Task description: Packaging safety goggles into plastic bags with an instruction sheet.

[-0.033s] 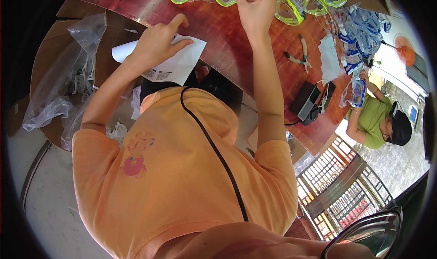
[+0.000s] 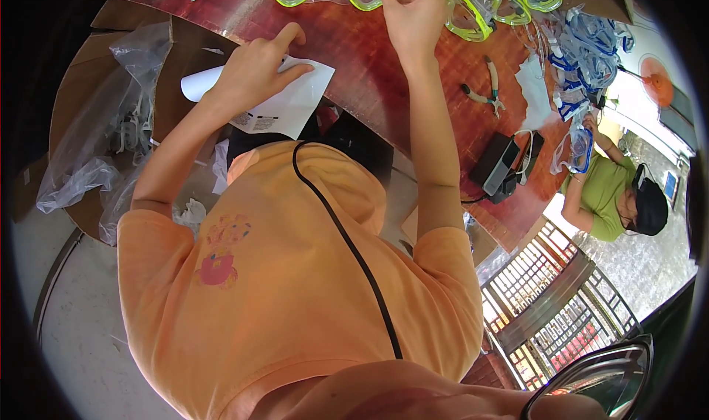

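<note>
A white printed sheet [image 2: 310, 88] overhangs the near edge of the red-brown table [image 2: 354, 73], its left end curled up. My left hand [image 2: 255, 69] rests over it, thumb stretched and forefinger bent well apart from it; the other fingers are mostly hidden. At the top edge my right hand [image 2: 415, 14] is closed in a pinch, but whatever lies between the fingertips is cut off by the picture's edge. Just left of it is a yellow-green diving mask frame [image 2: 362, 6] with a clear skirt. More yellow-green masks [image 2: 467, 33] lie to its right.
Pliers [image 2: 493, 88], a pale scrap sheet [image 2: 533, 88] and a black box-shaped device [image 2: 495, 163] with cables lie on the right. Beyond are piled blue-and-clear masks [image 2: 591, 51]; a person in green [image 2: 609, 191] handles one there. An open carton [image 2: 77, 99] with plastic bags stands left.
</note>
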The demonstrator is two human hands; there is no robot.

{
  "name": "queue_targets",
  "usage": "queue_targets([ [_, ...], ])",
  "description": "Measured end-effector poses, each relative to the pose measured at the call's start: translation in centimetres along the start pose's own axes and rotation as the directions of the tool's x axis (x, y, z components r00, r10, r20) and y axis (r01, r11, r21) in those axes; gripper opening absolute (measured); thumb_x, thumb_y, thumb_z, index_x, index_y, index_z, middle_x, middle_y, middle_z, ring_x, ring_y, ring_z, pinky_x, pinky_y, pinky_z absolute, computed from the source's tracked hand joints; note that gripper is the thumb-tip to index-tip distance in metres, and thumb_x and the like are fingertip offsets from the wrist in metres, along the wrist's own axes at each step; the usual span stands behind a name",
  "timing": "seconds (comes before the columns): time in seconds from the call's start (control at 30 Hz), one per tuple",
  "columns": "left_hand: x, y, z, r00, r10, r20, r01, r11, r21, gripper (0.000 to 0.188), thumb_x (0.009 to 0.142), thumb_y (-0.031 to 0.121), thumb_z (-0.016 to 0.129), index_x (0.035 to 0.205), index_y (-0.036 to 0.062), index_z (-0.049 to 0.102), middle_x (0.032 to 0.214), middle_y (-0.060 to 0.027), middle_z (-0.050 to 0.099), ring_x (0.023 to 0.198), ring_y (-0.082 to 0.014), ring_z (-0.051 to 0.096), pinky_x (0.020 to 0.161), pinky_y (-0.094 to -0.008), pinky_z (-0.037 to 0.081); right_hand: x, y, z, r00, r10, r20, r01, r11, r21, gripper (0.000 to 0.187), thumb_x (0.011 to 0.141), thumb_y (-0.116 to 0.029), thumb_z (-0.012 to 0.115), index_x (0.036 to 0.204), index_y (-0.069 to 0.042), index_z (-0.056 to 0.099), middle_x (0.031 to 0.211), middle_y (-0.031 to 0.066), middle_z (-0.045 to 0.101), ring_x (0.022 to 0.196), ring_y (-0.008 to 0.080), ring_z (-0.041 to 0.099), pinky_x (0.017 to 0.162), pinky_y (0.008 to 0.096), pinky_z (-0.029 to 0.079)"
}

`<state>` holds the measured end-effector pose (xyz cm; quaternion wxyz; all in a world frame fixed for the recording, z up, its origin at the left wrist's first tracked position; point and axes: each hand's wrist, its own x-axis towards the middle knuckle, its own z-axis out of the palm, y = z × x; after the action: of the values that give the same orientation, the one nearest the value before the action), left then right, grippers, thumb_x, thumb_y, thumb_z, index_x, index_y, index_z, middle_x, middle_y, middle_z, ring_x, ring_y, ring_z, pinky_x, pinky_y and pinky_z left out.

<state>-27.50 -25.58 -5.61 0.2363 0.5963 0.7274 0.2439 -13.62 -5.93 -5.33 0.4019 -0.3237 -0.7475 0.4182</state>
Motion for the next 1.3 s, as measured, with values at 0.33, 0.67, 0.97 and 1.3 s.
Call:
queue_targets([
  [0.33,0.1,-0.1,-0.5,1.0,-0.003,-0.016,0.003,1.0,-0.003,0.04,0.087,0.034,0.07,0.111,0.0092,0.05,0.084,-0.0201,0.07,0.081,-0.0388,0.068,0.068,-0.0468,0.052,0.8,-0.8,1.0,0.923,-0.382,-0.053,0.286,0.769,-0.571,0.038,0.079,-0.028,0.08,0.092,0.0,0.058,0.085,0.0139,0.061,0.078,0.0334,0.061,0.063,0.0428,0.049],
  [0.67,1.5,-1.2,-4.3,0.999,0.031,-0.025,-0.039,0.838,-0.544,0.035,0.09,0.035,0.07,0.074,0.0061,0.059,0.067,0.0038,0.054,0.065,-0.0034,0.048,0.059,-0.0245,0.04,1.5,0.6,0.4,0.998,-0.053,-0.016,0.054,0.997,0.049,0.022,0.091,-0.013,0.069,0.109,0.0,0.071,0.102,0.0127,0.069,0.09,0.0201,0.065,0.075,0.023,0.049],
  [0.97,4.9,1.6,-4.2,0.985,-0.062,-0.162,-0.063,0.744,-0.665,0.023,0.093,0.023,0.069,0.08,0.0043,0.065,0.073,0.0046,0.058,0.07,-0.0032,0.051,0.06,-0.0229,0.04,-8.0,-7.2,-0.9,0.977,0.052,0.208,-0.127,0.922,0.366,0.075,0.08,-0.001,0.077,0.141,-0.002,0.033,0.11,0.0132,0.062,0.104,0.018,0.061,0.084,0.03,0.052],
  [1.3,6.7,3.1,-4.0,0.823,0.071,0.563,0.49,0.413,-0.767,0.055,0.082,0.004,0.074,0.131,-0.004,0.053,0.12,-0.0116,0.064,0.107,-0.0178,0.063,0.093,-0.0295,0.05,-8.8,-6.4,-7.6,0.989,-0.092,0.115,0.039,0.919,0.393,0.056,0.078,0.003,0.078,0.126,-0.003,0.048,0.122,0.0129,0.056,0.113,0.0214,0.056,0.091,0.0335,0.05],
])
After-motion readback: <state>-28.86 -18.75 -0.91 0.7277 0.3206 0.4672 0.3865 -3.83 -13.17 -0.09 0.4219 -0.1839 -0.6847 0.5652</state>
